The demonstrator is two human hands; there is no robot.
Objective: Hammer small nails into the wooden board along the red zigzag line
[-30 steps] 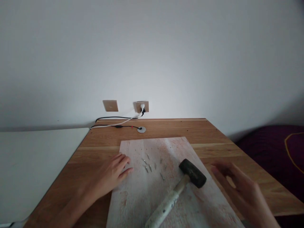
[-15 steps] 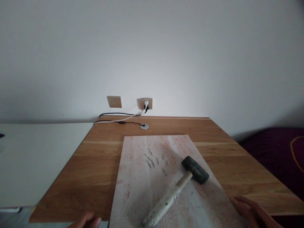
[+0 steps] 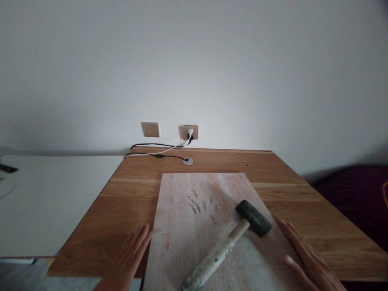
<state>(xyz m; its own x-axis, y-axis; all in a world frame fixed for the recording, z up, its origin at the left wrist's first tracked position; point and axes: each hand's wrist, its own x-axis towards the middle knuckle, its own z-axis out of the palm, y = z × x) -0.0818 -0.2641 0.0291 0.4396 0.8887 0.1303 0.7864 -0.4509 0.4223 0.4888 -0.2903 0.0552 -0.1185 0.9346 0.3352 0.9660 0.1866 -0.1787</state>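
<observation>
Flanking the pale board [image 3: 182,250] with both hands, we are laying the left hand [image 3: 130,258] flat and open on the wooden worktop [image 3: 127,198] just beside the board's left edge, and the right hand [image 3: 306,258] flat and open at its right edge, fingers stretched forward, neither hand gripping anything; the board is lying square on the worktop in front of us, and we are judging it stiff, flat and fairly light, best taken by its two long edges, which is where our hands are resting; its whitewashed face is looking dry and slightly rough, so hardly slippery. Lying diagonally on it is the mallet [image 3: 227,246], black head [image 3: 254,218] toward the far right, pale spattered handle [image 3: 212,260] running toward us; we are judging the head heavy and the handle the place to take hold, low down for swing. Near the board's middle the small nails [image 3: 201,204] are lying loose; they are light, thin and likely to roll if the board tips. At the wall, cables [image 3: 157,152] are running from a socket [image 3: 188,131].
</observation>
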